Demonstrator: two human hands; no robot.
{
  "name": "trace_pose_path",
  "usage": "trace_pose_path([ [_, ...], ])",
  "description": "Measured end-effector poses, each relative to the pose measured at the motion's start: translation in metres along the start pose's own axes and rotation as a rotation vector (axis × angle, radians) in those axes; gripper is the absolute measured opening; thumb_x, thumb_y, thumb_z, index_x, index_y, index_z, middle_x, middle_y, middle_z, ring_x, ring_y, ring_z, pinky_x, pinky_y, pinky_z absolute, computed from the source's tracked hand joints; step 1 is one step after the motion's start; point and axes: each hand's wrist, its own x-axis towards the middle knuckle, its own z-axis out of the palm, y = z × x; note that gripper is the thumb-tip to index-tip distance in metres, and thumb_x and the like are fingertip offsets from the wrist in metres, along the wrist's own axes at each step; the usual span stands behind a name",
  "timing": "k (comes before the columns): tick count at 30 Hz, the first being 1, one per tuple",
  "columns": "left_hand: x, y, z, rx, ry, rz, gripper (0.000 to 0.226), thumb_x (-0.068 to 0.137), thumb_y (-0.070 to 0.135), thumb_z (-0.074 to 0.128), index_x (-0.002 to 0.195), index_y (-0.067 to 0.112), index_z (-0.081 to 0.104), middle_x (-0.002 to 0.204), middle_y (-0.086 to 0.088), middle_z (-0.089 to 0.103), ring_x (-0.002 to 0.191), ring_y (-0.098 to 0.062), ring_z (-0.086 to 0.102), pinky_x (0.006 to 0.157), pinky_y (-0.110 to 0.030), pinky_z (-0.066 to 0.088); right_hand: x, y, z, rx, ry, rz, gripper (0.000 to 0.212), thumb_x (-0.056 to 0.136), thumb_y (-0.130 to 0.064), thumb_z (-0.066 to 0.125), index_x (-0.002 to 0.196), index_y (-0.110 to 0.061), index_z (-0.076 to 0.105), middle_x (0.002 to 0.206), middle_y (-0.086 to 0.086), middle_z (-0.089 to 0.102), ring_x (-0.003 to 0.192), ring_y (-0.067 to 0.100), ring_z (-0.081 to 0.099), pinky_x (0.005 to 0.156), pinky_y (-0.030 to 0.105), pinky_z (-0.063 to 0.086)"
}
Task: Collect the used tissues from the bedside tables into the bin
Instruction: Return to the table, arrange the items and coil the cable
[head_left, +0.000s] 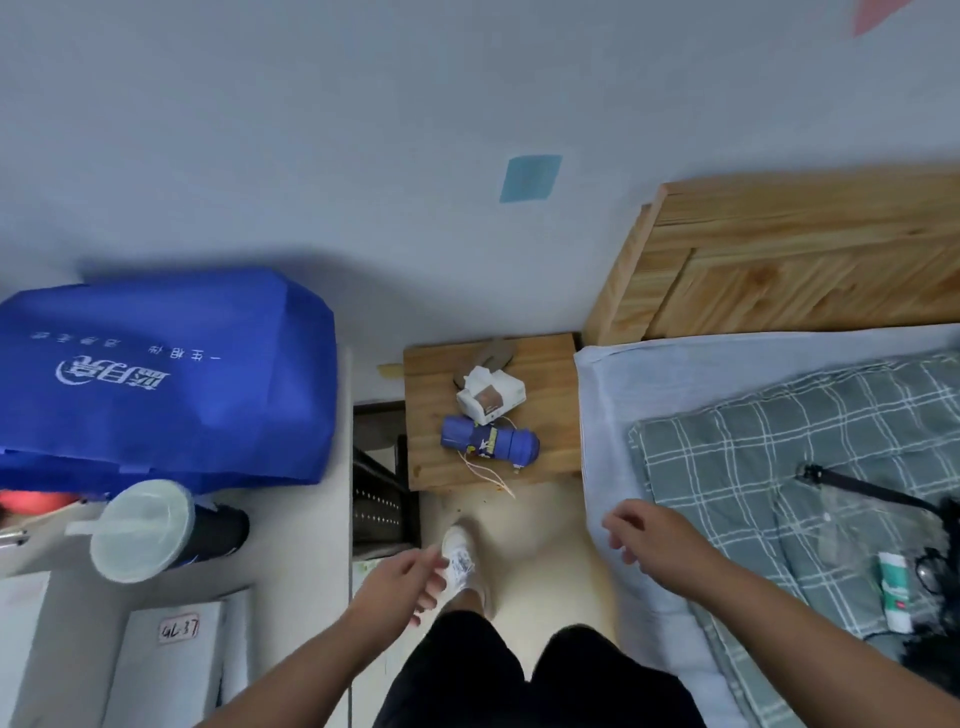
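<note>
The bed (779, 467), covered with a grey checked duvet, occupies the right side, with its wooden headboard (805, 260) against the wall. A blue fabric bag (171, 374) sits on the surface at left, and a lidded cup (140, 530) lies on its side just below it. The wooden bedside table (550, 395) stands between these, touching the bed edge. The left hand (400, 577) hangs above the floor, over a white shoe (460, 564), fingers loosely curled, holding nothing. The right hand (649, 540) is beside the mattress edge, fingers relaxed, also empty. On the table lie a blue bottle (488, 441) and, just behind it, a tissue pack (491, 397). A white tissue (478, 375) protrudes from the pack.
</note>
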Motion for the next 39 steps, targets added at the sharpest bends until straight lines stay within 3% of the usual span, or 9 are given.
trace_pose_path([
  [7,0.082,0.088,-0.025,0.06,-0.046,-0.005,0.033,0.11,0.039,0.051,0.104,0.019,0.077,0.094,-0.003,0.075,0.073,-0.014,0.064,0.065,-0.029,0.049,0.062,-0.025,-0.014,0.091,-0.025,0.116,0.022,0.091,-0.035,0.055,0.077,-0.025,0.07,0.072,-0.004,0.073,0.058,0.01,0.061,0.061,0.029,0.046],
  [18,0.253,0.1,0.001,0.0,0.118,-0.029,0.023,0.105,0.04,0.058,0.095,0.03,0.077,0.095,-0.002,0.079,0.082,-0.022,0.07,0.075,-0.037,0.056,0.267,-0.053,0.019,0.398,-0.137,0.28,0.006,0.097,-0.018,0.062,0.098,-0.018,0.067,0.087,0.007,0.069,0.068,0.019,0.061,0.057,0.031,0.05],
  [22,0.311,0.093,0.004,-0.02,0.273,0.009,0.023,0.104,0.036,0.058,0.092,0.029,0.076,0.088,0.005,0.077,0.077,-0.022,0.065,0.078,-0.044,0.054,0.332,-0.073,0.046,0.534,-0.081,0.391,0.045,0.09,-0.046,0.076,0.12,-0.018,0.056,0.111,0.009,0.067,0.09,0.022,0.068,0.068,0.034,0.064],
  [26,0.351,0.095,0.003,-0.092,0.355,0.023,0.028,0.092,0.047,0.055,0.083,0.031,0.077,0.078,0.011,0.075,0.069,-0.015,0.06,0.072,-0.039,0.048,0.374,-0.085,0.074,0.578,-0.031,0.508,0.059,0.079,-0.061,0.081,0.111,-0.016,0.057,0.099,0.0,0.063,0.078,0.016,0.058,0.059,0.033,0.048],
  [29,0.372,0.1,0.002,-0.056,0.331,0.049,0.028,0.084,0.055,0.052,0.083,0.039,0.076,0.075,0.016,0.076,0.068,-0.004,0.065,0.073,-0.036,0.05,0.391,-0.084,0.092,0.708,-0.04,0.545,0.054,0.08,-0.051,0.084,0.116,-0.016,0.063,0.108,0.001,0.067,0.078,0.015,0.056,0.058,0.031,0.038],
  [33,0.397,0.114,0.004,-0.024,0.35,0.124,0.025,0.089,0.051,0.055,0.076,0.04,0.074,0.078,0.024,0.076,0.071,0.005,0.067,0.071,-0.032,0.05,0.397,-0.078,0.096,0.822,0.06,0.562,0.044,0.083,-0.029,0.085,0.119,-0.01,0.067,0.117,0.011,0.074,0.101,0.031,0.072,0.064,0.033,0.052],
  [35,0.41,0.125,0.005,0.014,0.388,0.17,0.019,0.095,0.044,0.059,0.081,0.039,0.07,0.079,0.027,0.074,0.07,0.011,0.065,0.068,-0.026,0.048,0.394,-0.071,0.084,0.844,0.106,0.52,0.022,0.084,-0.018,0.083,0.102,-0.017,0.071,0.109,0.009,0.078,0.092,0.027,0.075,0.069,0.036,0.059],
  [37,0.423,0.137,0.01,0.094,0.393,0.203,0.009,0.095,0.043,0.061,0.096,0.04,0.069,0.088,0.022,0.073,0.081,0.0,0.07,0.076,-0.032,0.057,0.39,-0.06,0.062,0.82,0.17,0.438,0.019,0.084,-0.015,0.079,0.1,-0.022,0.07,0.104,0.003,0.078,0.085,0.019,0.074,0.068,0.034,0.06],
  [39,0.435,0.149,0.018,0.249,0.371,0.222,0.028,0.091,0.05,0.063,0.116,0.038,0.067,0.107,0.013,0.073,0.1,-0.018,0.071,0.09,-0.04,0.059,0.39,-0.052,0.034,0.726,0.266,0.35,0.032,0.083,-0.015,0.075,0.114,-0.021,0.066,0.103,0.0,0.075,0.084,0.014,0.073,0.055,0.024,0.055],
])
